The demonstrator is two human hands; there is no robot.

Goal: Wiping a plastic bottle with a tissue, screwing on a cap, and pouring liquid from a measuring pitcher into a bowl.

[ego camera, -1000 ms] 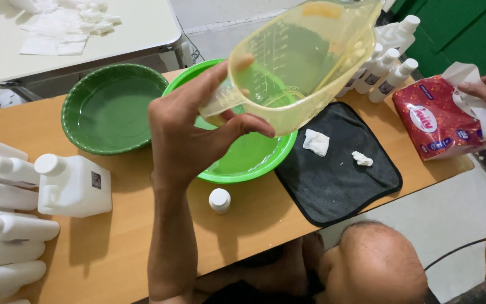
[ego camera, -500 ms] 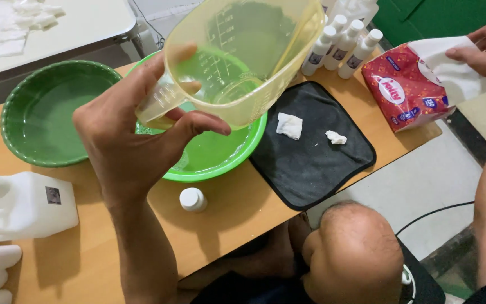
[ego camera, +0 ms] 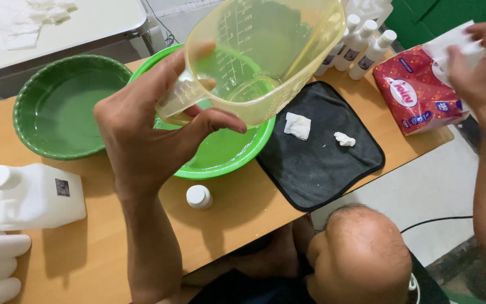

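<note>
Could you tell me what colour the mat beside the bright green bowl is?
The mat is black, seen in the head view.

Bright, even light falls from overhead and colours stay clean. Soft shadows pool on the desk (ego camera: 237, 208) under the left hand (ego camera: 142, 141) and beside the white jug (ego camera: 40, 194). A pale sheen sits on the water in the dark green bowl (ego camera: 68, 107), and the clear yellow measuring jug (ego camera: 265, 50) glows as light passes through it. The right hand (ego camera: 482, 73) smears with motion blur at the frame's edge; the centre stays sharp. Lines bow slightly toward the corners.
</note>
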